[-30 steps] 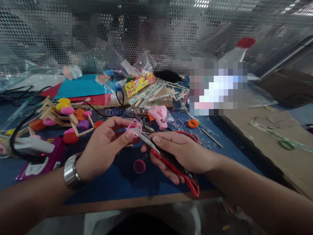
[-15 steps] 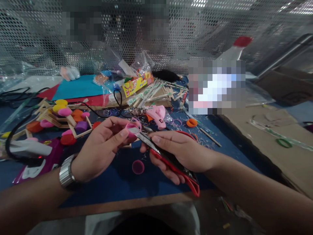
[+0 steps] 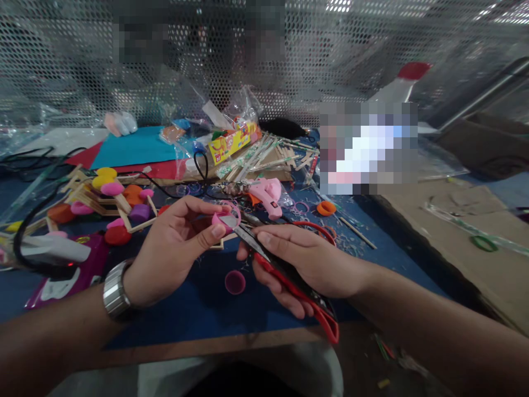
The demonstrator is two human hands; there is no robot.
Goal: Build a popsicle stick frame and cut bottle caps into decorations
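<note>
My left hand (image 3: 176, 251), with a metal watch (image 3: 117, 289) on its wrist, pinches a small pink bottle cap (image 3: 219, 221) between thumb and fingers. A thin pink ring (image 3: 233, 210) stands out from the cap's edge; I cannot tell whether it is fully joined. My right hand (image 3: 300, 264) grips scissors (image 3: 285, 275) with red and black handles, their blades parted and pointing up and left. One blade tip reaches into the cap's mouth. Below the hands, another pink cap (image 3: 235, 282) lies on the blue tabletop (image 3: 185, 320).
A pink glue gun (image 3: 265, 197) lies beyond the hands, near an orange cap (image 3: 326, 208) and a thin stick (image 3: 357, 232). On the left are stick frames with coloured caps (image 3: 118, 234) and a purple power strip (image 3: 68, 275). Cardboard (image 3: 454, 242) covers the right side.
The scissors' handles have spread a little wider and more of the far red loop shows. The cap has turned slightly in my left fingers, still around the blade tip.
</note>
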